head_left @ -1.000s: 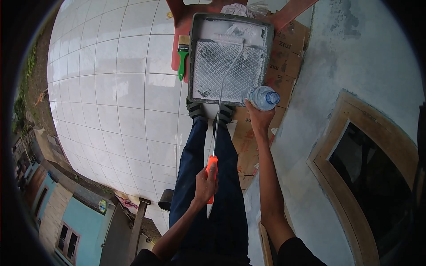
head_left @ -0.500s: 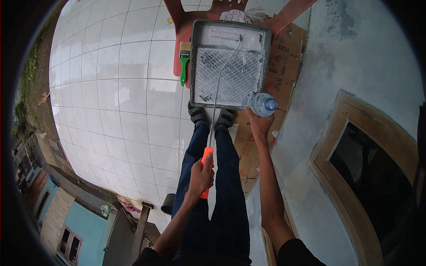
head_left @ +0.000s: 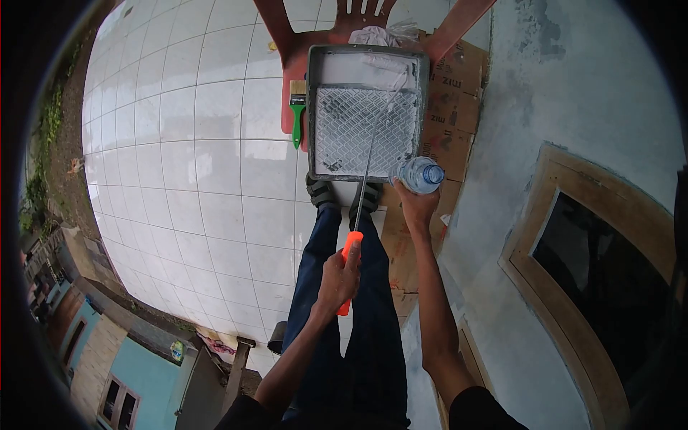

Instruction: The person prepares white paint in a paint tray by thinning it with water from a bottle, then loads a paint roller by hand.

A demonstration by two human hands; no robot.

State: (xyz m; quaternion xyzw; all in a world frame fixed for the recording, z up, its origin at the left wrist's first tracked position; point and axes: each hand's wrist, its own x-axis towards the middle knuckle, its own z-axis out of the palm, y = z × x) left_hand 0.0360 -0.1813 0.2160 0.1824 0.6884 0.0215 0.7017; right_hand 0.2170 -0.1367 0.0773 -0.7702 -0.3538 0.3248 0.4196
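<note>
My left hand grips the orange handle of a paint roller. Its thin metal rod runs up into a grey paint tray, where the white roller head lies in the paint at the tray's far end. My right hand holds an uncapped clear plastic bottle just past the tray's near right corner. The tray rests on a red plastic chair. My legs in blue trousers and my shoes stand right below the tray.
A green-handled paintbrush lies on the chair left of the tray. Flattened cardboard covers the floor along the grey wall on the right. A wooden-framed window sits in that wall. White floor tiles spread to the left.
The roller head has shifted within the tray's far paint well, and my left hand has moved slightly right with the handle. The bottle has stayed near the tray's corner.
</note>
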